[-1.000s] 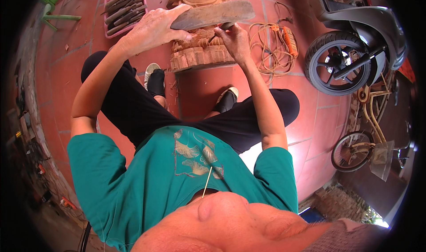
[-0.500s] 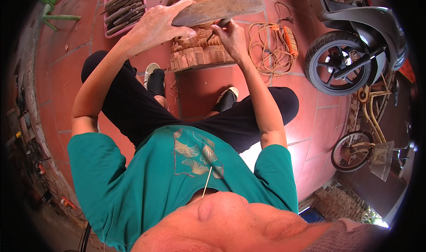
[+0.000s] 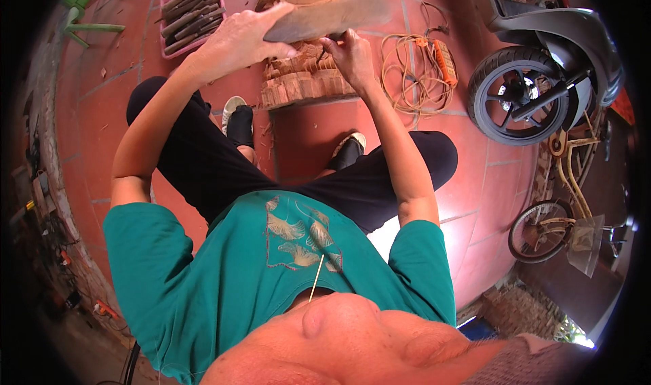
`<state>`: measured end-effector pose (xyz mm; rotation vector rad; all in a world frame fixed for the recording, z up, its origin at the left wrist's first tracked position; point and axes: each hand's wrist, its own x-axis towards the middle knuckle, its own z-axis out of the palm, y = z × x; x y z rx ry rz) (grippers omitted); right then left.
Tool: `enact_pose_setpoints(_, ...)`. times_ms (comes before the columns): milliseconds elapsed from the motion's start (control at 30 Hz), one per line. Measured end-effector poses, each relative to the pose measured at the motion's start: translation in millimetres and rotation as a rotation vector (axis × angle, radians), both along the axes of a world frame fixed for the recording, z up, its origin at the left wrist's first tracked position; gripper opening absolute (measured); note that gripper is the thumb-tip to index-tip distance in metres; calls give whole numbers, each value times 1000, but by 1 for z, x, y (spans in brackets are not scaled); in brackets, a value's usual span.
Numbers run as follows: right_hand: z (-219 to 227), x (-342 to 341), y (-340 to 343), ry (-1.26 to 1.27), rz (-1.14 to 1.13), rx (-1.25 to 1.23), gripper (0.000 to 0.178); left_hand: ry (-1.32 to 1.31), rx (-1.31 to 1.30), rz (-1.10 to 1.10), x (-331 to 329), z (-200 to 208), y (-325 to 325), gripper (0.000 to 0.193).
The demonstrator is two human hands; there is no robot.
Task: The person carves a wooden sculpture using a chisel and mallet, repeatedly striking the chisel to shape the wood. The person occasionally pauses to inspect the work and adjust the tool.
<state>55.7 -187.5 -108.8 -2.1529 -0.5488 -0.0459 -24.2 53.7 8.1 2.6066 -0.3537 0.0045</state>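
Observation:
My left hand (image 3: pixel 237 41) is closed round the near end of a flat wooden mallet (image 3: pixel 329 19), a paddle-like slab that is blurred and reaches out to the right. Below the slab my right hand (image 3: pixel 354 61) pinches a chisel (image 3: pixel 321 57); its thin dark shaft slants down toward the wood, and the slab covers much of its handle. The chisel's tip is too small to make out. Between my feet and beyond stands a reddish-brown wood carving (image 3: pixel 303 85) with a rough-cut base and smoother rounded forms at its far end.
A pink basket (image 3: pixel 165 29) full of chisels lies left of the carving. To the right are a coiled orange cord (image 3: pixel 407 104) with a power strip (image 3: pixel 444 63), a motor scooter (image 3: pixel 519 97) and a bicycle (image 3: pixel 542 230). A green stool (image 3: pixel 95 28) stands far left. Wood chips dot the tiled floor.
The mallet has shifted slightly left and its far end now blurs with motion. My right hand and the chisel stay almost in the same place at the carving.

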Motion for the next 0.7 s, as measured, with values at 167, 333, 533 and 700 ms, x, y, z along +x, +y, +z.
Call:
enact_pose_setpoints(167, -8, 8, -8, 68, -16, 126, 23, 15, 40, -6, 0, 2, 1, 74)
enact_pose_setpoints(333, -2, 9, -7, 133, -64, 177, 23, -49, -2, 11, 1, -4, 7, 74)
enact_pose_setpoints(533, -11, 13, -7, 135, -34, 137, 22, -78, -57, -11, 3, -4, 6, 76)
enact_pose_setpoints(700, -6, 12, -4, 179, -22, 169, 23, -204, -151, -8, 3, -5, 4, 76)
